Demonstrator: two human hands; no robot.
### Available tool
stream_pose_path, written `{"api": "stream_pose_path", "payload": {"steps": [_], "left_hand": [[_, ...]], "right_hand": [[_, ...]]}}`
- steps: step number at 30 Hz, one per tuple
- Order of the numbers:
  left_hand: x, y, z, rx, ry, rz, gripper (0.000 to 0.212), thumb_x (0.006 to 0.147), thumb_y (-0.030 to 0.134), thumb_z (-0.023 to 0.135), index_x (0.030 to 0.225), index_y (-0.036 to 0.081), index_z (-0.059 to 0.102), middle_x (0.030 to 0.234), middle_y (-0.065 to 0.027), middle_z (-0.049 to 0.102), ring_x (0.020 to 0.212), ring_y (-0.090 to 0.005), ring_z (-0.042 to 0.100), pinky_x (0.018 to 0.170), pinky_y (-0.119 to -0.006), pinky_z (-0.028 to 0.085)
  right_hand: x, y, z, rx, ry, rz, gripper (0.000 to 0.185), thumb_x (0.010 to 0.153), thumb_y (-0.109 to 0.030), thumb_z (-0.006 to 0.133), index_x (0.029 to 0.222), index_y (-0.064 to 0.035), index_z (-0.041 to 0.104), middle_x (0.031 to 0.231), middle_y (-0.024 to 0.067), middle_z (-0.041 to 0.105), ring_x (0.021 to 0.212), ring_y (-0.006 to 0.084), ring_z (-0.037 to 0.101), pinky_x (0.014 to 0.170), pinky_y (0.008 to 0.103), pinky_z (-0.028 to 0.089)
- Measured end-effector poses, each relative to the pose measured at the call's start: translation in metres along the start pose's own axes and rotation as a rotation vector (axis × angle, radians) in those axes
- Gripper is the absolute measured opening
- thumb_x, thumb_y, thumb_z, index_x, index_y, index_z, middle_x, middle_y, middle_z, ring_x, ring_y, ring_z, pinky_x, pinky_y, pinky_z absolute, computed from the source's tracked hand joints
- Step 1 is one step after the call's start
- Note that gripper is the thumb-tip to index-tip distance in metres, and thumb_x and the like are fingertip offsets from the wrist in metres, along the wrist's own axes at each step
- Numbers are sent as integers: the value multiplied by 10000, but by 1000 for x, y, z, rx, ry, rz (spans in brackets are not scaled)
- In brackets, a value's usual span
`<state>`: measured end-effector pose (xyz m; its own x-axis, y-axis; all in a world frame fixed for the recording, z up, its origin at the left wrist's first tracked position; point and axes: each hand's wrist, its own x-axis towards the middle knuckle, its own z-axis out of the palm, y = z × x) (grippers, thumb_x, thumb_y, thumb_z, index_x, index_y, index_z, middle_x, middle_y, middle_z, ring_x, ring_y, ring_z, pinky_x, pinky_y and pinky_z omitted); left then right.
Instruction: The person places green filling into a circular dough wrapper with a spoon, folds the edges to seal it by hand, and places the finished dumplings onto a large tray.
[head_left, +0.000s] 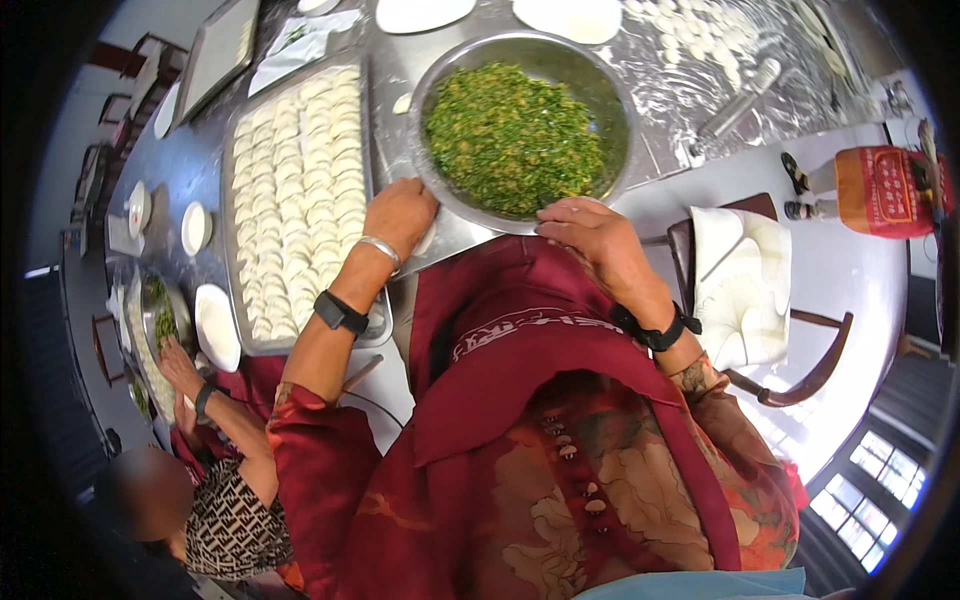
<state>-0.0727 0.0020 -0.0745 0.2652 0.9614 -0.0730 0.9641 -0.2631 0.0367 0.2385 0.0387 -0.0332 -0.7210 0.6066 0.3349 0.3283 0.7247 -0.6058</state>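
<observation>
A steel bowl (626, 161) of chopped green and yellow filling (514, 139) stands at the table's front edge. Left of it my left hand (405, 217) lies curled on the tabletop, with a pale flat piece, perhaps a dough wrapper (426, 238), partly under it. My right hand (589, 229) is at the bowl's near rim, fingers bent over it; something small and dark shows by the fingertips, too unclear to name. Whether either hand grips anything is hidden. Rows of folded dumplings (300, 202) fill a metal tray (367, 97) beyond my left hand.
Small dough pieces (694, 34) and a rolling pin (742, 97) lie on the floured steel table at right. White plates (424, 13) stand behind the bowl, small bowls (196, 227) at left. A co-worker's hand (178, 367) is at the far left. A chair (806, 375) stands right.
</observation>
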Motion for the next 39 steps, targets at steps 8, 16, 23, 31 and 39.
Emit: {"api": "stream_pose_path", "payload": {"steps": [8, 16, 23, 31, 39], "left_hand": [[0, 8, -5, -23, -39, 0, 150, 841, 82, 573, 921, 21, 683, 959, -142, 640, 961, -335, 627, 783, -430, 550], [-6, 4, 2, -4, -31, 35, 128, 799, 43, 588, 887, 29, 679, 924, -133, 644, 923, -339, 640, 756, -431, 553], [-29, 21, -37, -65, 26, -63, 69, 752, 39, 633, 820, 46, 623, 868, -124, 626, 833, -333, 641, 671, -429, 534], [-55, 28, -59, -809, 516, -265, 163, 877, 14, 653, 1038, 12, 632, 837, -83, 664, 660, -233, 642, 595, -313, 526], [-47, 56, -45, -2121, 388, -489, 350, 953, 68, 615, 1264, -75, 541, 1117, -175, 680, 963, -272, 708, 807, -373, 627]], "right_hand": [[6, 11, -16, 29, 231, 133, 148, 805, -34, 697, 952, -43, 713, 922, 149, 705, 840, 355, 662, 747, 399, 541], [27, 18, -27, 372, 375, 416, 144, 911, -109, 672, 979, 10, 715, 807, 109, 735, 692, 157, 689, 625, 291, 536], [50, 68, -26, 127, 678, 553, 163, 899, -142, 653, 933, 1, 722, 669, 100, 694, 563, 153, 647, 550, 301, 496], [78, 58, 4, 485, 654, 686, 173, 927, -103, 612, 937, 56, 680, 678, 97, 685, 617, 157, 695, 547, 275, 532], [96, 54, 8, 799, 594, 831, 175, 960, -44, 558, 1025, 115, 590, 889, 202, 679, 734, 251, 727, 638, 304, 628]]}}
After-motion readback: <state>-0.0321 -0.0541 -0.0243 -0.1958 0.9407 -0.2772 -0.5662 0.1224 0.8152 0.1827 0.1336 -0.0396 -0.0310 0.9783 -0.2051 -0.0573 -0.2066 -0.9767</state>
